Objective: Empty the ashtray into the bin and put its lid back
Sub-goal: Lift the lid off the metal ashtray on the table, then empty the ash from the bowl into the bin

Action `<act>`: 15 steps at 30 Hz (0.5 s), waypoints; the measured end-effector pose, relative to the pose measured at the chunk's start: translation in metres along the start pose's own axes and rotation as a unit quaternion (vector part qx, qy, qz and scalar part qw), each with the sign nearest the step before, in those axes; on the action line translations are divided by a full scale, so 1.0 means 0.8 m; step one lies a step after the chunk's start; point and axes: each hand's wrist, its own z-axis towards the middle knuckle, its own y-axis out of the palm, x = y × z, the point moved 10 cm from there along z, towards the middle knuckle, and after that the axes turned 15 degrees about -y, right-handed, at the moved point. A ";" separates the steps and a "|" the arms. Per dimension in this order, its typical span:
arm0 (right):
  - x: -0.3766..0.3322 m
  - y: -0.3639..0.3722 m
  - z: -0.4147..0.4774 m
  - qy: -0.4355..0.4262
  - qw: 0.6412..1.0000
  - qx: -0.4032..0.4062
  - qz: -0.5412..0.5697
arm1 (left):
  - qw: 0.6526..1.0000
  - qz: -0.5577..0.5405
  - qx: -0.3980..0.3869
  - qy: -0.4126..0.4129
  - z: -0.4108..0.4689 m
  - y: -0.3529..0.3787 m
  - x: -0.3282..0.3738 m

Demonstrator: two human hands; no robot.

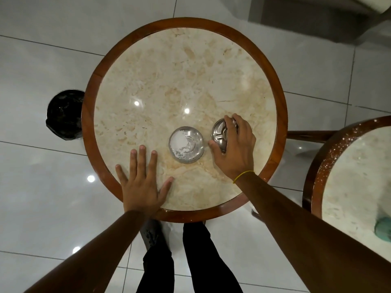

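Note:
A round steel ashtray bowl with white ash in it stands uncovered on the near part of the round marble table. Its steel lid lies just right of the bowl, and my right hand is closed over it, fingers around its rim. My left hand rests flat on the table's near left edge with fingers spread, holding nothing, about a hand's width left of the bowl. A black bin stands on the floor at the table's left side, partly hidden by the tabletop.
A second marble table with a wooden rim stands at the right, with a teal object on it. My legs in dark trousers stand under the near edge. Glossy white floor tiles surround the table; a chair is at top right.

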 end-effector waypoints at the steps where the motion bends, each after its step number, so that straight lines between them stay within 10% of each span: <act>1: 0.002 0.002 -0.001 -0.008 1.000 -0.007 -0.011 | 1.000 -0.002 -0.001 0.000 0.000 0.000 0.000; 15: -0.069 -0.017 -0.008 -0.092 0.992 0.055 0.068 | 1.000 0.001 0.000 0.003 0.000 0.000 0.000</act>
